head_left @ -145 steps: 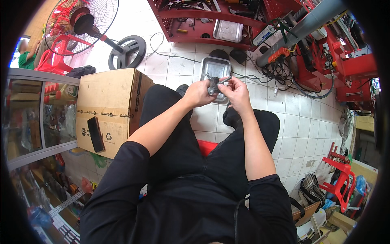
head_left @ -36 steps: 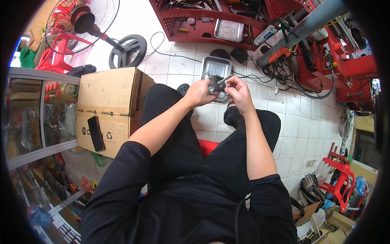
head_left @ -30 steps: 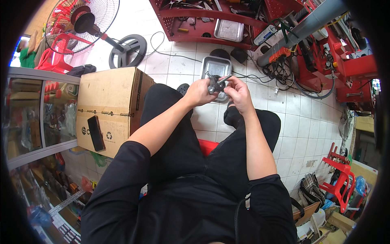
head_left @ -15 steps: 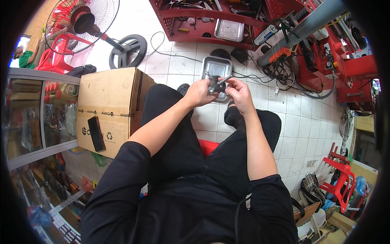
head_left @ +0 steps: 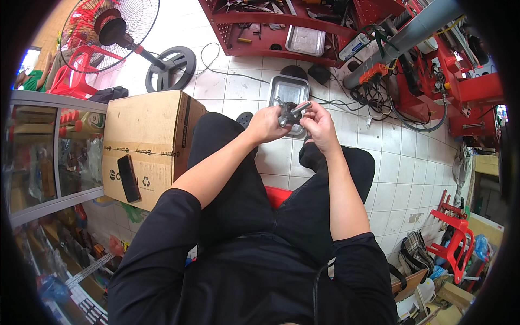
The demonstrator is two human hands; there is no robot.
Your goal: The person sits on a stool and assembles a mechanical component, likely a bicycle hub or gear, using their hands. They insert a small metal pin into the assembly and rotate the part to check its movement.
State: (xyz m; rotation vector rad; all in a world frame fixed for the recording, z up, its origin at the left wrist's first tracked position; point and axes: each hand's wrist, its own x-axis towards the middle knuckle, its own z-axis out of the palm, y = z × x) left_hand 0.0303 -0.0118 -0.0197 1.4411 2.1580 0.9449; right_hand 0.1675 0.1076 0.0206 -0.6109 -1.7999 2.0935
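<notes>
Between my knees, over a metal tray [head_left: 289, 86], I hold up a small dark grey metal part [head_left: 288, 114] with several stubby arms. My left hand [head_left: 265, 125] is closed around its left side. A smooth metal rod [head_left: 301, 108] sticks out of it toward the upper right. My right hand [head_left: 319, 125] is closed at the part's right side, fingertips bent against the rod. The fingers hide how the rod meets the part.
At my left stands a cardboard box [head_left: 141, 119] with a phone [head_left: 129, 179] on it. Beyond are a fan [head_left: 134, 46] and a red tool cart [head_left: 260, 32]. Cables [head_left: 346, 103] trail over the tiles to the right. A person in green [head_left: 33, 80] is at the far left.
The rod's outer end now points slightly more toward my right fingers, which have shifted a little. My left hand has barely moved. The person at the far left has leaned lower.
</notes>
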